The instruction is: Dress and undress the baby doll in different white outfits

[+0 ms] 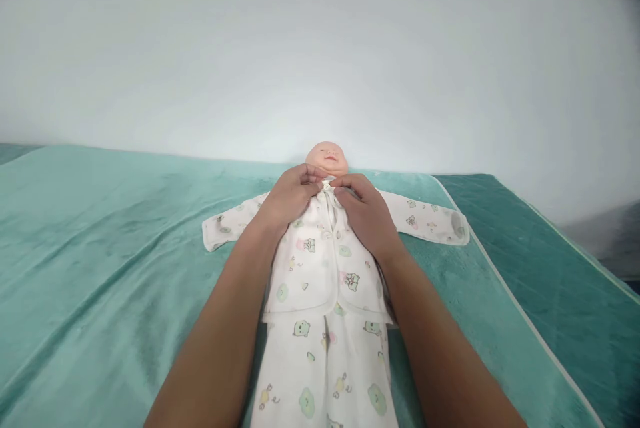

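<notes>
The white cotton long-sleeved infant jacket with green and pink animal prints (306, 275) lies front side up at the centre of the frame, on the light teal plush blanket (125, 248). Its neck is just below the round pink plastic doll head (327, 153). One sleeve extends toward the left of the frame, the other toward the right.

Both hands are at the neck of the jacket, on either side of the small white cloth knot (327, 185). The left hand (294, 193) is nearly closed: the fingers are bent, and the thumb and fingertips form a narrow pinch on the cloth at the left side of the knot. The right hand (369, 213) is similarly narrow: the index finger and thumb touch the cloth at the right side of the knot. Grip firmness cannot be determined.

Below the knot, the front edges run down the middle and curve apart at the hem. The hem overlaps the top of the matching white printed cotton trousers (295, 375), which extend to the lower edge of the frame.

A dark teal plush cloth (575, 281) is at the right of the frame. A plain white wall (320, 61) is behind the doll head
</notes>
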`<action>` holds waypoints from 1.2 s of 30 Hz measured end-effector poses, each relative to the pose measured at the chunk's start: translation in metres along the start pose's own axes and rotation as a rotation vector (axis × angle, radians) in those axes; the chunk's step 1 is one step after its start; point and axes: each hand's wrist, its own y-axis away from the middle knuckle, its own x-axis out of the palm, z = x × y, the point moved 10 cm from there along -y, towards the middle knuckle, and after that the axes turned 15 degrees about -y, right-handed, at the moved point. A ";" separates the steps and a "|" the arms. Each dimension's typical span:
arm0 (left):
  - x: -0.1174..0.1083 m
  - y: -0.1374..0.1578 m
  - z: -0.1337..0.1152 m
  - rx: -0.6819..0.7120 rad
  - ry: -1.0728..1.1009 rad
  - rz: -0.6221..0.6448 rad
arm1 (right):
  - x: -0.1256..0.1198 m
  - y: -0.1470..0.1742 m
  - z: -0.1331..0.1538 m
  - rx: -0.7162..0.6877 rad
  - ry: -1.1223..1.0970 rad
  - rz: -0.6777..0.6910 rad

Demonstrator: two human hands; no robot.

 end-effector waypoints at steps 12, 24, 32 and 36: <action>-0.006 0.001 -0.001 -0.044 -0.159 -0.105 | 0.001 -0.001 -0.004 0.011 0.005 0.004; -0.015 0.006 -0.001 -0.089 -0.257 -0.180 | -0.005 0.001 -0.004 0.045 -0.030 -0.055; -0.015 0.008 -0.012 0.017 -0.225 -0.211 | -0.007 0.001 -0.001 -0.008 -0.119 -0.062; -0.015 0.009 -0.015 0.023 -0.265 -0.205 | -0.006 0.001 0.001 -0.036 -0.121 -0.047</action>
